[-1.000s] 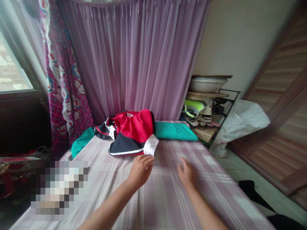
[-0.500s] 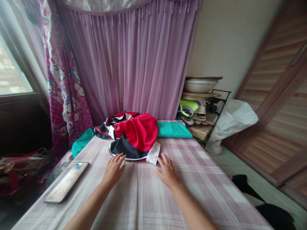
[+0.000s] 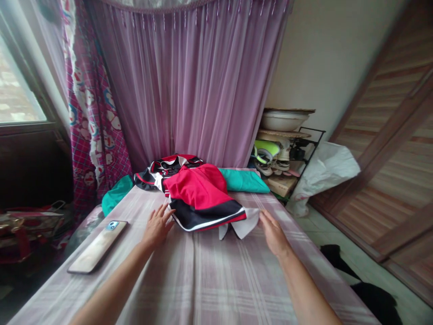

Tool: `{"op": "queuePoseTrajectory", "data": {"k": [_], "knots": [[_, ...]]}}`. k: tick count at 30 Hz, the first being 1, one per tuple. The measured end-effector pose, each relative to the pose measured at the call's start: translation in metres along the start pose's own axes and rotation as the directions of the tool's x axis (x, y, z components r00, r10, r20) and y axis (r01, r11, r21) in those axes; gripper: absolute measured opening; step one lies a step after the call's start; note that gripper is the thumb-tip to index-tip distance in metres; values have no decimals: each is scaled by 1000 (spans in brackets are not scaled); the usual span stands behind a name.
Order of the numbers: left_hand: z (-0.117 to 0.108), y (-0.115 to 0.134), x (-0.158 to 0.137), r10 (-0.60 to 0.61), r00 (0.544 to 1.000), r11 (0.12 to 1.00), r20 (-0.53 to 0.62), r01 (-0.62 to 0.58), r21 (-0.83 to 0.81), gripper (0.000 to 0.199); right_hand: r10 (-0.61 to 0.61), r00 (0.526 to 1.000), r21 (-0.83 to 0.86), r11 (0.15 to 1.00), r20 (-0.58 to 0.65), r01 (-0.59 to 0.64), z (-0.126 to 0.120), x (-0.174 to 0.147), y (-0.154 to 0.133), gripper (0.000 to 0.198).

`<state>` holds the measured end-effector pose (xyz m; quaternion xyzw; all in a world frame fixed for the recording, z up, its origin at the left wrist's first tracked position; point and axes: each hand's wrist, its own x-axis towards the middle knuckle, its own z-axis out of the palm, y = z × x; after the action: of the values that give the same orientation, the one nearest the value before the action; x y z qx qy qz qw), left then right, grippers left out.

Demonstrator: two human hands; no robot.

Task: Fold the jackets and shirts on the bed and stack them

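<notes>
A red, black and white shirt [image 3: 206, 187] lies bunched on the checked cloth of the table, its black hem with white piping toward me. My right hand [image 3: 274, 234] pinches the white corner of the hem and holds it out to the right. A split white flap hangs beneath that corner. My left hand [image 3: 158, 227] is at the left end of the hem, palm down with its fingers apart, the fingertips at or touching the black edge. The collar part of the shirt is crumpled at the far side.
A phone [image 3: 99, 247] lies at the table's left edge. Folded teal cloth [image 3: 246, 180] sits behind the shirt, and more teal fabric [image 3: 117, 195] hangs at the left. Purple curtains [image 3: 196, 90] close off the back. A rack with shoes and a basin [image 3: 284, 121] stands right.
My right hand has moved right and taken the white corner, drawing the hem out to the right. The left hand has stayed near the hem's left end.
</notes>
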<state>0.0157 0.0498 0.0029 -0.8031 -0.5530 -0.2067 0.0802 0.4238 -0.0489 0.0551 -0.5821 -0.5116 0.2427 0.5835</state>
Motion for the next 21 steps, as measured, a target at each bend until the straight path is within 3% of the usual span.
{"op": "queuePoseTrajectory", "data": {"k": [3,5,7,10,14,18,21], "knots": [[7,12,-7,-6,997,1000,-82,4,-25,55,84,965,-64,993,-249,-102,-29,6,16,59],[11,18,-12,10,994,999,-104,-13,-30,66,82,941,-138,981,-328,-133,-43,8,26,57],[12,22,-14,41,996,999,-77,-42,-18,74,69,965,-210,970,-255,-125,-52,6,29,53],[9,26,-5,77,997,997,9,-77,14,79,139,990,-332,935,20,-125,-55,-8,21,58],[-2,23,21,110,989,992,102,-115,50,75,200,925,-590,806,322,31,-41,-37,2,87],[-9,18,43,83,979,995,187,-94,46,57,316,856,-767,627,409,135,-21,-63,-4,106],[-6,20,52,83,981,995,177,-72,-67,35,291,859,-797,571,422,198,-11,-69,-6,81]]}}
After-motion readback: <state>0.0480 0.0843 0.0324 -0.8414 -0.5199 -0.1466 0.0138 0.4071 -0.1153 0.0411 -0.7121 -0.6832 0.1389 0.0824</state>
